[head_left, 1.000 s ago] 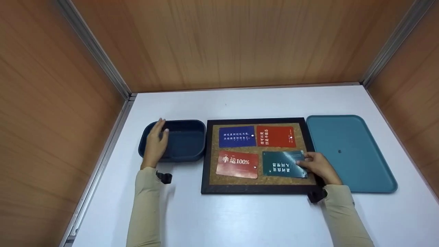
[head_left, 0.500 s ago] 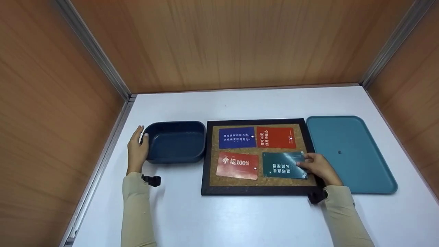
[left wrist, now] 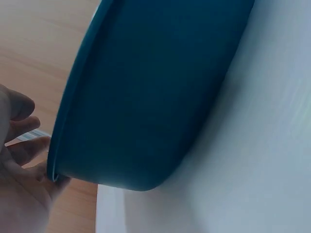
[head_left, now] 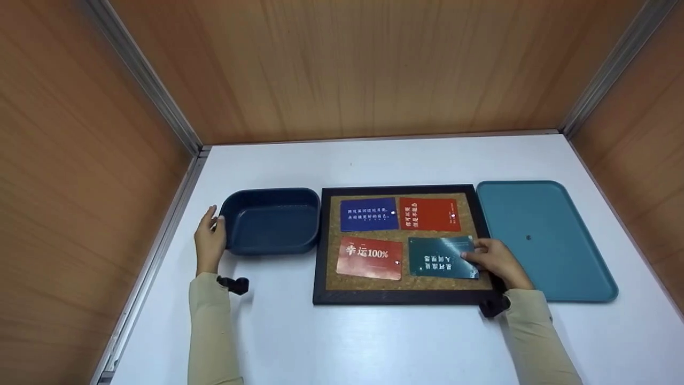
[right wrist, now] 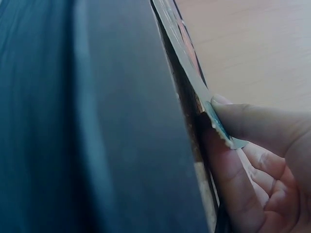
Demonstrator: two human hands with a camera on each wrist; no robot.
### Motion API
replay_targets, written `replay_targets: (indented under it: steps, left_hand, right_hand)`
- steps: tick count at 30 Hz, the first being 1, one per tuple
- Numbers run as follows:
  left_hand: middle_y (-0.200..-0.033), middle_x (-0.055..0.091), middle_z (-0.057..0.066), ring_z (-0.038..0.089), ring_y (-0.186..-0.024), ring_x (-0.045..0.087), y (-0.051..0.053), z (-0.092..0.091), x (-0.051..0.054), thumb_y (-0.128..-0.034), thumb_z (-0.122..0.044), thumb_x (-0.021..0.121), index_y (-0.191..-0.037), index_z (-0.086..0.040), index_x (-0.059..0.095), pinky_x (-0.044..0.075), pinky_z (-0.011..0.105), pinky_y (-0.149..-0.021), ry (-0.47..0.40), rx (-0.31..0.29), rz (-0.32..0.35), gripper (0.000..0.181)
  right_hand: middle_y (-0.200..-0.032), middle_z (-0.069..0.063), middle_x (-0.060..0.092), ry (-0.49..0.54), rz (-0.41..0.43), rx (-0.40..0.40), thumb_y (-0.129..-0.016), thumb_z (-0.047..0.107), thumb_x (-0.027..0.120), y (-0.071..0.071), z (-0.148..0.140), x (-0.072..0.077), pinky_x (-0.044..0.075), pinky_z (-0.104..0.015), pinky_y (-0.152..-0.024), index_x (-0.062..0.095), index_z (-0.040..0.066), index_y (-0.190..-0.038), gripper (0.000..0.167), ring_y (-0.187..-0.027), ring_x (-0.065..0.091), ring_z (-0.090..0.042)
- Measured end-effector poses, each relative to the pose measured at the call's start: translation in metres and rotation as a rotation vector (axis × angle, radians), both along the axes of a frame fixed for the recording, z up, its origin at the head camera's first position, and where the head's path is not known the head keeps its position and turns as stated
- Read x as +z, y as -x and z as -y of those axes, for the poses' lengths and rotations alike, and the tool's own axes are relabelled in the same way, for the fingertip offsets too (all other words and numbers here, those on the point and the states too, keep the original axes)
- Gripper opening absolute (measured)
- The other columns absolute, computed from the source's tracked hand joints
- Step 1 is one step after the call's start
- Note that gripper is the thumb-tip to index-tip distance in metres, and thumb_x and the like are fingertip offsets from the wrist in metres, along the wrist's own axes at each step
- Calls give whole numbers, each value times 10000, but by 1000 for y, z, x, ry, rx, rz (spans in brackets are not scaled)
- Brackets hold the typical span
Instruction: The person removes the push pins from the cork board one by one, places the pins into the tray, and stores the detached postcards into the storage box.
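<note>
My right hand [head_left: 502, 263] pinches the right edge of a dark green card [head_left: 441, 255] between thumb and forefinger. In the right wrist view this edge of the card [right wrist: 217, 124] lifts off the cork, with a finger beneath it. The card lies on a cork board [head_left: 374, 295] with a dark frame. My left hand [head_left: 210, 243] is beside the left wall of a dark blue bin [head_left: 272, 250], fingers loosely bent. In the left wrist view its fingers [left wrist: 30, 150] are at the bin's rim; I cannot tell whether they press it.
On the board lie a blue card [head_left: 368, 206], a red card [head_left: 434, 222] and a lighter red card [head_left: 368, 267], each with a small pin at its right side. A teal tray [head_left: 561, 256] stands right of the board. Wooden walls [head_left: 374, 69] enclose the table.
My left hand has moved left from above the bin to outside its left side, then slightly nearer to me. The right hand keeps its pinch on the green card, which has not visibly moved.
</note>
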State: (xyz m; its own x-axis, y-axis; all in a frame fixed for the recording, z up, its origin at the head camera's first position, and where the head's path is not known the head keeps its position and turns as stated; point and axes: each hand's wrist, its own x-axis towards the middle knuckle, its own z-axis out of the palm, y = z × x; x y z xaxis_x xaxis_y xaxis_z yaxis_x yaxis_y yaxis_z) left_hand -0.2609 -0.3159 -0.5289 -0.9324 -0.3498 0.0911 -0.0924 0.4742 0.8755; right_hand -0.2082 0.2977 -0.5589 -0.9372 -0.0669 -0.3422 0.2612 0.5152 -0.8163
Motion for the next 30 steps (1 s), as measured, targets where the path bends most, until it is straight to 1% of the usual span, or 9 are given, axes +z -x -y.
replay_targets:
  steps: [4,6,8,10,12,17,20,24,30]
  left_hand:
    - [-1506,374,209,341,-1341,432,-1,1,-5,-1033,-236,392,-1508,-72,307,391,451,-1085,-65,6,31,510]
    - [-1507,371,211,334,-1342,430,-1,2,-7,-1033,-239,387,-1513,-67,290,394,448,-1081,-84,4,41,519]
    - [-1533,333,197,330,-1375,389,-1,3,-9,-1036,-222,378,-1517,-50,268,366,434,-1113,-97,1,44,522]
    - [-1552,294,193,333,-1415,331,1,3,-10,-1038,-196,363,-1514,-21,253,316,420,-1156,-91,-5,43,519]
    - [-1544,294,217,344,-1428,301,2,3,-12,-1036,-166,351,-1504,10,256,281,417,-1177,-74,-5,45,509]
    - [-1548,272,234,347,-1450,246,2,4,-17,-1033,-112,309,-1501,29,244,228,421,-1199,-36,4,102,494]
    - [-1552,259,236,353,-1455,229,2,4,-20,-1026,-70,278,-1505,26,235,211,425,-1205,-33,9,118,491]
    - [-1529,291,260,370,-1442,251,2,3,-21,-1005,-23,271,-1485,53,269,218,433,-1201,-9,9,90,486]
    - [-1515,298,276,380,-1434,258,3,3,-22,-996,4,270,-1473,76,278,226,440,-1196,25,3,77,483]
  right_hand:
    - [-1226,-353,556,6,-1,-3,-889,271,693,0,0,0,542,-240,-675,410,-158,-1330,677,-742,631,-79]
    - [-1229,-350,555,5,0,1,-891,275,691,0,1,0,541,-243,-682,413,-155,-1327,673,-755,630,-83]
    - [-1231,-348,556,3,1,1,-891,279,691,0,1,0,544,-248,-694,420,-152,-1323,667,-767,633,-88]
    - [-1236,-348,554,-5,1,2,-891,287,692,0,1,0,547,-248,-709,419,-152,-1328,677,-781,636,-87]
    - [-1244,-353,547,-6,6,3,-891,291,691,0,0,0,550,-252,-717,412,-153,-1337,688,-790,641,-94]
    - [-1307,-370,492,-3,28,5,-897,299,684,0,1,2,544,-255,-722,374,-149,-1372,723,-820,633,-107]
    - [-1333,-374,466,1,39,1,-895,302,685,0,2,3,546,-257,-722,350,-146,-1391,748,-823,632,-111]
    - [-1348,-379,446,1,46,-9,-893,308,687,0,0,2,553,-265,-713,320,-150,-1410,782,-801,634,-114]
    - [-1350,-386,437,5,47,-8,-879,347,696,0,-1,2,554,-272,-705,309,-151,-1415,827,-791,636,-128]
